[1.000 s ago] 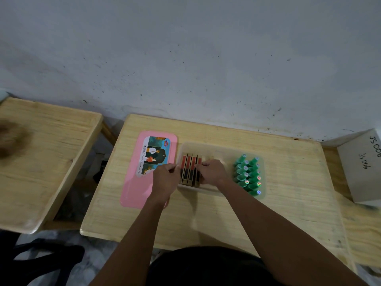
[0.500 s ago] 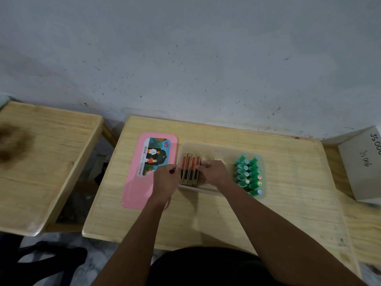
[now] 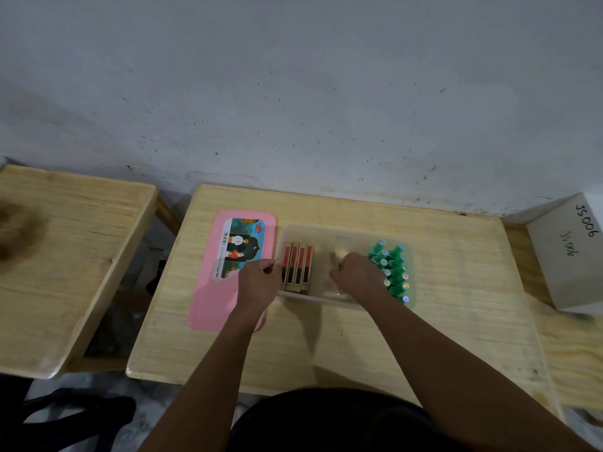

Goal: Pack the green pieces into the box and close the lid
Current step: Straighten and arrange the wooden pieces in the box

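The right hand has moved off the red-and-black slabs, toward the green pieces. On the pale wooden table a flat pink lid lies beside the translucent rectangular box. Inside the box, the slabs stand on edge at left and the tapered green pieces cluster at right. The left hand pinches the box's left wall. The right hand's fingers are curled, and I cannot tell if they hold something.

my right hand covers the middle of the box, and its fingers curl under, so i can't tell if they hold anything. same for my left hand, which hides a bit of the pink lid. the pictures on the green pieces are too small to make out. the white carton runs off the right edge.
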`<act>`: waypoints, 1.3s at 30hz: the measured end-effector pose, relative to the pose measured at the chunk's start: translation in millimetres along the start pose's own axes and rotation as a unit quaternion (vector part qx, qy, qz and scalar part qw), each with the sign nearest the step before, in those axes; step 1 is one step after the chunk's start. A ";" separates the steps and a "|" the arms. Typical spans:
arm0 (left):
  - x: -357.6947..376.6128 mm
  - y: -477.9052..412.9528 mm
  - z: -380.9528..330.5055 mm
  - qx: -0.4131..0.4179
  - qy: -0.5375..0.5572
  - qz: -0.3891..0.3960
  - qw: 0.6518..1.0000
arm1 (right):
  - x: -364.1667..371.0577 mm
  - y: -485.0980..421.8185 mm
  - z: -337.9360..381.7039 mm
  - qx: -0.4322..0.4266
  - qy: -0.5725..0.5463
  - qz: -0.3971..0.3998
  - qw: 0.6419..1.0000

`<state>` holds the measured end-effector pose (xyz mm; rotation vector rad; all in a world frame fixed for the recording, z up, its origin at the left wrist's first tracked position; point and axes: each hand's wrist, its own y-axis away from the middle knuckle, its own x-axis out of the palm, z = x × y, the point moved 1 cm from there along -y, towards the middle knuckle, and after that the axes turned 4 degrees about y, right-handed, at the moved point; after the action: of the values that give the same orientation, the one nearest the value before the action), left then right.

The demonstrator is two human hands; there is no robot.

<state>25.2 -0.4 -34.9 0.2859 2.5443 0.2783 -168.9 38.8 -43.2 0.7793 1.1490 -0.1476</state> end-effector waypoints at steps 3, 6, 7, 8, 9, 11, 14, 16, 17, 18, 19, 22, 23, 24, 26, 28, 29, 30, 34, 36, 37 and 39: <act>0.0 0.6 0.4 0.002 0.006 -0.002 1.000 | -1.5 1.1 4.8 -0.005 -0.037 0.008 0.999; 0.9 -0.5 1.6 0.002 0.012 -0.006 1.000 | -1.7 1.9 7.9 -0.008 -0.146 0.023 0.989; 1.1 -0.9 1.6 0.002 0.014 -0.007 1.000 | -0.5 1.0 7.9 -0.012 -0.199 0.031 0.979; 1.2 -1.2 1.6 0.002 0.015 -0.009 1.000 | 0.6 1.0 8.2 -0.014 -0.256 0.038 0.966; 1.2 -1.4 1.5 0.003 0.014 -0.010 1.000 | 1.1 2.2 8.4 -0.009 -0.307 0.048 0.950; 1.5 -1.2 1.4 0.006 0.013 -0.012 1.000 | 0.8 6.0 8.7 0.006 -0.376 0.067 0.924; 1.0 -1.4 2.1 0.009 0.014 -0.010 1.000 | 3.8 7.1 8.4 0.017 -0.430 0.091 0.898; 0.7 -1.2 2.1 0.009 0.016 -0.007 1.000 | 4.9 8.5 8.5 0.015 -0.463 0.096 0.881; 0.7 -1.2 2.2 0.011 0.018 -0.007 1.000 | 5.9 8.4 7.8 0.007 -0.461 0.084 0.883; 0.7 -1.2 2.3 0.012 0.017 -0.007 1.000 | 7.0 8.8 6.6 -0.006 -0.446 0.062 0.893; 0.6 -1.4 2.3 0.013 0.015 -0.008 1.000 | 7.9 10.0 5.9 -0.022 -0.429 0.042 0.902; 0.7 -1.7 1.7 0.018 0.005 -0.012 1.000 | 12.2 10.7 5.4 -0.055 -0.402 0.025 0.914; 0.7 -1.9 2.0 0.019 0.003 -0.014 1.000 | 13.7 10.3 5.5 -0.061 -0.387 0.029 0.920; 0.9 -2.2 2.1 0.018 0.003 -0.014 1.000 | 15.6 9.0 5.5 -0.074 -0.363 0.028 0.928; 1.1 -1.6 2.2 0.014 0.007 -0.012 1.000 | 17.1 7.3 6.9 -0.117 -0.290 0.015 0.950; 0.9 -1.2 2.5 0.011 0.013 -0.012 1.000 | 20.2 6.0 8.2 -0.148 -0.226 0.000 0.963; 0.8 -1.2 2.4 0.011 0.014 -0.012 1.000 | 21.8 6.0 8.5 -0.146 -0.208 -0.003 0.967; 0.8 -1.0 2.2 0.011 0.014 -0.012 1.000 | 23.0 5.9 8.3 -0.137 -0.197 -0.006 0.971; 1.2 -1.0 1.0 0.011 0.007 -0.010 1.000 | 25.7 3.3 9.7 -0.065 -0.201 -0.026 0.977; 1.1 -1.2 1.1 0.006 0.004 -0.010 1.000 | 27.1 2.6 13.3 -0.029 -0.192 -0.021 0.981; 1.4 -1.2 1.0 0.004 0.006 -0.011 1.000 | 29.0 2.3 15.5 -0.016 -0.194 -0.014 0.981; 1.7 -0.6 0.5 0.000 0.012 -0.013 1.000 | 31.5 2.6 21.1 0.005 -0.202 -0.003 0.979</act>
<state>24.0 -0.4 -36.4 0.2521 2.5704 0.2730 -138.0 36.2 -65.1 0.7147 0.7658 -0.3033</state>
